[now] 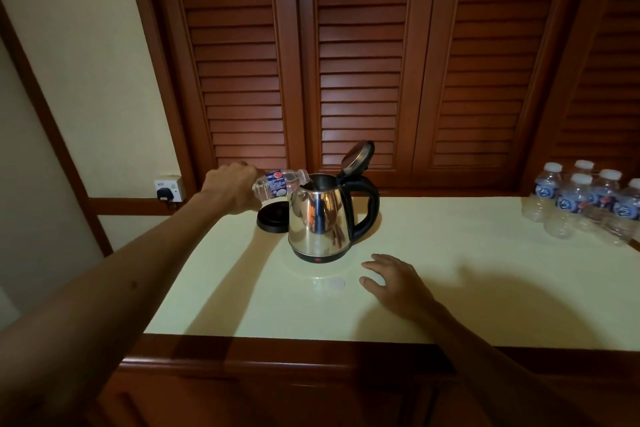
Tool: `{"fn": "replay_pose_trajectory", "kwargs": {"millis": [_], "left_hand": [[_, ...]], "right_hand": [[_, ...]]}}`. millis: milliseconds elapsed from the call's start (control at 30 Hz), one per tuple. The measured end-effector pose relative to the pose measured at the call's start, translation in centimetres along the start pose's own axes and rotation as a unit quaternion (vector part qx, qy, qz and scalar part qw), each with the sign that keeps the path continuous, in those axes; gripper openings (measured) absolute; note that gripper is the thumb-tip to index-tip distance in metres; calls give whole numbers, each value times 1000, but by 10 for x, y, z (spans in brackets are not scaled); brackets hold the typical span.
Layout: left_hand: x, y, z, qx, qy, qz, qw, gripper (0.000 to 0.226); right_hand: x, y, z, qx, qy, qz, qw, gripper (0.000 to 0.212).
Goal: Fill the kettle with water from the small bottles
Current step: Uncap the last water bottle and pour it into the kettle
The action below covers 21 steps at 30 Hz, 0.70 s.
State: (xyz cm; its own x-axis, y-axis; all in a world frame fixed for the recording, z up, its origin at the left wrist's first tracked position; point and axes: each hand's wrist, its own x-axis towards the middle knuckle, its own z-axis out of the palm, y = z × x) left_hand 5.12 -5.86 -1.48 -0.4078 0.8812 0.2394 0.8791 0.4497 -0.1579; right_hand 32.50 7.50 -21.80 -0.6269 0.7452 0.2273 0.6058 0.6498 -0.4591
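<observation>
1. Bottle (277, 184) lies nearly on its side in the air, long axis running left to right, its uncapped mouth pointing right and slightly up at the rim of the kettle (320, 218).
2. The left hand (230, 189) grips the bottle's base end, fingers curled round it from above.
3. The kettle stands upright near the middle of the tabletop (450, 288), spout towards the bottle, black handle to the right, lid (356, 156) hinged open and tilted back.
4. A black round base (272, 220) sits on the tabletop just behind and left of the kettle.
5. The right hand (394, 279) rests flat on the tabletop, fingers spread and holding nothing, near the kettle's front right.
6. A small white cap (335, 283) lies just left of that hand.
7. A cluster of bottles (585, 201) stands at the far right edge, well apart from the kettle, with bare tabletop between.
8. The tabletop's left edge runs close beside the black base; a wall socket (168, 189) is beyond it.
</observation>
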Motion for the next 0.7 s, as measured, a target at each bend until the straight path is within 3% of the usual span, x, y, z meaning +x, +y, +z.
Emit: {"fn": "replay_pose_trajectory", "kwargs": {"millis": [700], "left_hand": [[2, 1, -11, 46, 4, 31, 998, 71]], "right_hand": [[-2, -4, 0, -5, 10, 8, 1000, 48]]}}
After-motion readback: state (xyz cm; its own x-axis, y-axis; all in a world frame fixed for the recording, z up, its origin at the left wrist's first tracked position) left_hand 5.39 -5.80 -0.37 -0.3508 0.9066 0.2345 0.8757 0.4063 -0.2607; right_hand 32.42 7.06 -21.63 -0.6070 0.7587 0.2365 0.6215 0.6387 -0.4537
